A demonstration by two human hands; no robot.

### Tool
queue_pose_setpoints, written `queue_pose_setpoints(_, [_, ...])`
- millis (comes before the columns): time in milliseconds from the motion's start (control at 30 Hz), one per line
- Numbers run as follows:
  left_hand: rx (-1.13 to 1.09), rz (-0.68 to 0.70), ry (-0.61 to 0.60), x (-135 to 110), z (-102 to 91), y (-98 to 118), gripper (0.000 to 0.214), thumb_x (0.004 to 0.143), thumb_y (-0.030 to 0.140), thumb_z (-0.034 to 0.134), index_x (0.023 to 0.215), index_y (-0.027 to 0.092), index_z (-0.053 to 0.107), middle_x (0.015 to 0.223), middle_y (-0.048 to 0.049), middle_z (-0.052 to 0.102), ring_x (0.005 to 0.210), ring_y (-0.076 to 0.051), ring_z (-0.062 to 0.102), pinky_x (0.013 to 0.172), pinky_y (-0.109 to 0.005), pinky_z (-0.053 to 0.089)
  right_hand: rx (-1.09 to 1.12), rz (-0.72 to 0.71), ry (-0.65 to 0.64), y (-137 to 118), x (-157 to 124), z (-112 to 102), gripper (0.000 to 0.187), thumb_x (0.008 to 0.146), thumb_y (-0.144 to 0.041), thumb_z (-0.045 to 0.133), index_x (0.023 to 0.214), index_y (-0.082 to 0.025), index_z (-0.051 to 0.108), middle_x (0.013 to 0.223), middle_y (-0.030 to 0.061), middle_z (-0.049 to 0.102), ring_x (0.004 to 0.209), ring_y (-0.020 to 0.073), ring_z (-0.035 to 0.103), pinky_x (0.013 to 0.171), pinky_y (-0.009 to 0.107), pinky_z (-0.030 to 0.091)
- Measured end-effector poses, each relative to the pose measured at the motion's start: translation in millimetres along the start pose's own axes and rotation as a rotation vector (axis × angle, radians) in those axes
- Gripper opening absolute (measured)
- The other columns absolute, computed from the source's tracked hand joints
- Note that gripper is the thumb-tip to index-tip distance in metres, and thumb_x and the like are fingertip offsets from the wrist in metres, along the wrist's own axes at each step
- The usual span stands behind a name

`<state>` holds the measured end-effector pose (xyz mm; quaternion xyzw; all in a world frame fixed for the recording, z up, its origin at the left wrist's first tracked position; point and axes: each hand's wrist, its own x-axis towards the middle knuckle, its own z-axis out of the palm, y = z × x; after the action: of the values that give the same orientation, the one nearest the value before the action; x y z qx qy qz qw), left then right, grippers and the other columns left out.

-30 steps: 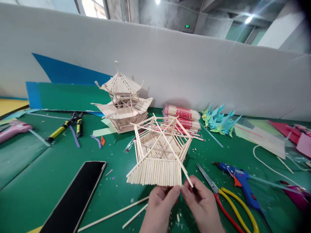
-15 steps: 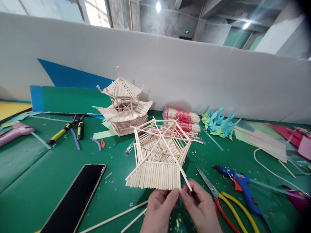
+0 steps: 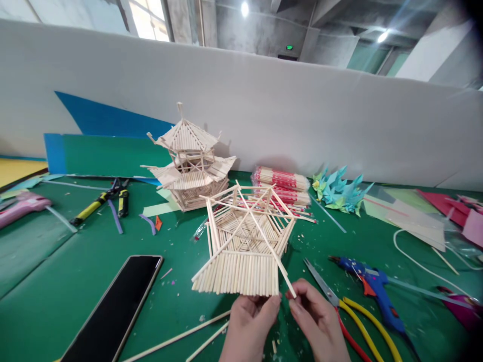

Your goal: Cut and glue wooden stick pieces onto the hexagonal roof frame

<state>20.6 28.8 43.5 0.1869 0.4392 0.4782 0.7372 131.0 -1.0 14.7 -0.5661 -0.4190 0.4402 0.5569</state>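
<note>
Toward the worktop's [image 3: 75,274] near edge, the left hand [image 3: 251,321] is pinching the stick model's [image 3: 247,230] slats [image 3: 236,275]; I can't tell whether the right hand [image 3: 319,317] is gripping; overpressing is risking snapped slats.

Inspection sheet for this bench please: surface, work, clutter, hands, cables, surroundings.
Surface: green tabletop, littered with small offcuts.
Job's things: stick model, front roof slope covered with sticks; pagoda model behind it; stick packs at back.
Clutter: phone, scissors, blue glue gun, pink glue gun, pliers, paper sheets.
Left hand: at the front roof edge; grip partly hidden.
Right hand: fingertips by the overhanging stick's end; hold unclear.
Cables: dark cord from the blue glue gun; white cord at right.
Surroundings: white partition, lit ceiling lamps, green sign.
</note>
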Motion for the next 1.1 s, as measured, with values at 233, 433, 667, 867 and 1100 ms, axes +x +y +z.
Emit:
queue_pose_setpoints(233, [0.011,0.034,0.026,-1.1,3.2,2.3,0.013,0.052,0.019,0.078,0.053,0.013,0.067,0.046,0.0022,0.056,0.048,-0.008,0.043,0.048,-0.018,0.035,-0.011,0.003,0.001,1.1,-0.7,-0.4,0.021,0.077,-0.042,0.056,0.073,-0.022,0.056,0.067,-0.0035,0.043,0.057,0.0119,0.034,0.05,0.021,0.027])
queue_pose_setpoints(433, [0.044,0.015,-0.001,-0.8,1.5,2.8,0.015,0.053,0.02,0.079,0.06,0.011,0.069,0.054,-0.0007,0.062,0.051,-0.009,0.046,0.05,-0.019,0.037,0.004,0.005,0.043,0.9,-3.0,0.7,0.021,0.076,-0.042,0.058,0.074,-0.021,0.056,0.067,-0.003,0.044,0.056,0.0116,0.035,0.049,0.021,0.029])
queue_pose_setpoints(667, [0.066,0.064,0.009,-1.6,-1.9,-3.1,0.02,0.052,0.024,0.079,0.062,0.011,0.069,0.051,0.0007,0.059,0.047,-0.008,0.044,0.047,-0.019,0.034,-0.033,-0.018,0.047,-1.5,-4.6,-4.5,0.021,0.075,-0.042,0.058,0.074,-0.021,0.058,0.069,-0.0013,0.049,0.055,0.0116,0.04,0.049,0.021,0.034])
queue_pose_setpoints(867, [0.088,0.087,0.016,-2.2,-4.6,-11.0,0.025,0.049,0.028,0.08,0.065,0.012,0.069,0.057,-0.0005,0.062,0.05,-0.008,0.046,0.051,-0.02,0.035,-0.13,-0.033,-0.006,-8.4,-5.2,-15.5,0.02,0.076,-0.042,0.058,0.077,-0.022,0.061,0.068,0.0005,0.055,0.059,0.0148,0.049,0.053,0.022,0.043])
queue_pose_setpoints(1100, [0.352,-0.033,-0.166,-7.3,-29.6,-15.5,0.045,0.048,0.055,0.074,0.052,0.012,0.062,0.043,0.004,0.047,0.041,-0.006,0.035,0.044,-0.021,0.021,-0.081,0.018,0.223,-11.4,2.0,-27.4,0.031,0.08,-0.051,0.05,0.077,-0.021,0.058,0.059,-0.0013,0.047,0.053,0.0125,0.042,0.048,0.022,0.037])
